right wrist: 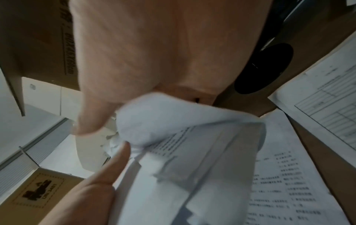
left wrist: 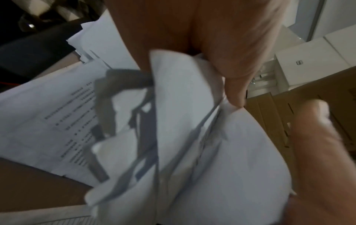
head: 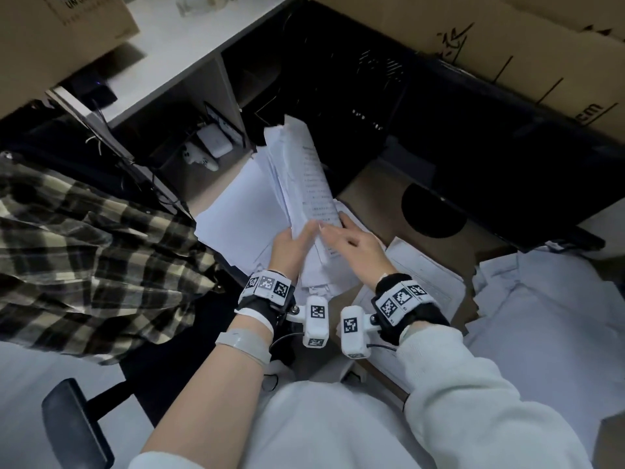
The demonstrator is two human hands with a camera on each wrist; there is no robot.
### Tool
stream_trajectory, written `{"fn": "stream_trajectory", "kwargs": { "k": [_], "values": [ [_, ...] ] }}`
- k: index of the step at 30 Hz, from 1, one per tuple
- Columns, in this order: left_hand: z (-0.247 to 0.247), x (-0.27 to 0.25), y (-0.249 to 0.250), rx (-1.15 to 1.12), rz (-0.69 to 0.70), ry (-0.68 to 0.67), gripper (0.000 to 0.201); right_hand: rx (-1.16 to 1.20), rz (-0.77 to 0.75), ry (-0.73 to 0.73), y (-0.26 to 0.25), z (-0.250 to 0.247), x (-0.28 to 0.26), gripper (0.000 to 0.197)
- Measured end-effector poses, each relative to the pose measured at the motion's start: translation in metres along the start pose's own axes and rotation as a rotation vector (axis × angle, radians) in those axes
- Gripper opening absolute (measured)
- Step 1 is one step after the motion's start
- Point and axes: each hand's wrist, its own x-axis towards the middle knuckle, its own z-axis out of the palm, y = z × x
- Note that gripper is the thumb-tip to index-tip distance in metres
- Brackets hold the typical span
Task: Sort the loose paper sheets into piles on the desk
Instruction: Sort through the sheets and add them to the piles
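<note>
Head view has my left hand (head: 287, 245) and right hand (head: 355, 245) both closed on one bundle of sheets (head: 304, 177), raised above the brown desk (head: 375, 204), its far end tilted away from me. Under it, toward the desk's left edge, lies one pile (head: 236, 214); a form with ruled boxes (head: 422, 279) lies just right of my right wrist, and more loose sheets (head: 548, 299) spread toward the right edge. Two cardboard boxes (head: 507, 38) stand at the back, contents hidden. Only the left wrist view shows my thumb (left wrist: 242, 64) pinching the bundle's edge; only the right wrist view shows that form's printed table (right wrist: 331, 106).
</note>
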Motion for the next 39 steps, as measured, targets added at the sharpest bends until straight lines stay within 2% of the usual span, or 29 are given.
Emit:
{"fn": "stream_trajectory", "kwargs": {
  "k": [3,5,6,7,8,10,13,16,19,20,21,23,26,28,30,33,35,37,39],
  "values": [
    [0.007,-0.004,-0.005,0.032,0.049,0.024,0.035,0.159,0.115,-0.034,-0.004,-0.011,0.0,0.049],
    [0.011,-0.005,-0.01,0.077,0.06,0.031,0.031,0.205,0.116,0.078,0.001,-0.017,-0.003,0.032],
    [0.011,-0.007,-0.011,0.089,0.05,0.036,0.027,0.176,0.087,0.144,0.006,-0.02,-0.005,0.03],
    [0.009,-0.007,-0.012,0.095,0.037,0.042,0.025,0.139,0.082,0.202,0.012,-0.024,-0.008,0.038],
    [0.006,-0.007,-0.011,0.099,0.02,0.04,0.024,0.139,0.097,0.244,0.017,-0.028,-0.011,0.053],
    [-0.006,-0.005,-0.011,0.111,0.002,0.03,0.028,0.206,0.22,0.283,0.029,-0.035,-0.01,0.082],
    [-0.025,-0.005,-0.011,0.124,-0.032,0.0,0.028,0.313,0.358,0.255,0.039,-0.034,0.002,0.098],
    [-0.039,-0.012,-0.011,0.174,-0.068,-0.05,0.017,0.38,0.376,0.196,0.045,-0.013,0.011,0.1],
    [-0.054,-0.014,-0.018,0.207,-0.089,-0.096,0.015,0.318,0.483,0.194,0.062,0.004,0.02,0.125],
    [-0.059,-0.012,-0.02,0.218,-0.091,-0.104,0.018,0.312,0.509,0.191,0.065,0.007,0.021,0.12],
    [-0.066,-0.011,-0.022,0.231,-0.093,-0.107,0.02,0.333,0.506,0.172,0.066,0.011,0.021,0.105],
    [-0.078,-0.007,-0.023,0.247,-0.101,-0.11,0.026,0.4,0.452,0.117,0.062,0.02,0.019,0.061],
    [-0.094,0.002,-0.023,0.29,-0.115,-0.099,0.023,0.412,0.363,0.229,0.061,0.034,0.02,0.039],
    [-0.101,0.01,-0.023,0.334,-0.102,-0.056,0.033,0.405,0.336,0.341,0.06,0.036,0.02,0.028],
    [-0.105,0.021,-0.028,0.384,-0.076,0.008,0.043,0.356,0.347,0.432,0.059,0.033,0.02,0.018],
    [-0.107,0.033,-0.036,0.387,-0.075,0.127,0.037,0.238,0.391,0.547,0.067,0.024,0.018,0.01],
    [-0.109,0.042,-0.04,0.377,-0.044,0.213,0.038,0.209,0.456,0.649,0.084,0.016,0.014,0.016],
    [-0.111,0.048,-0.035,0.369,0.0,0.272,0.029,0.145,0.574,0.758,0.096,0.009,0.006,0.023],
    [-0.113,0.054,-0.029,0.383,0.019,0.299,0.027,0.111,0.686,0.797,0.107,0.008,-0.002,0.028]
  ]
}}
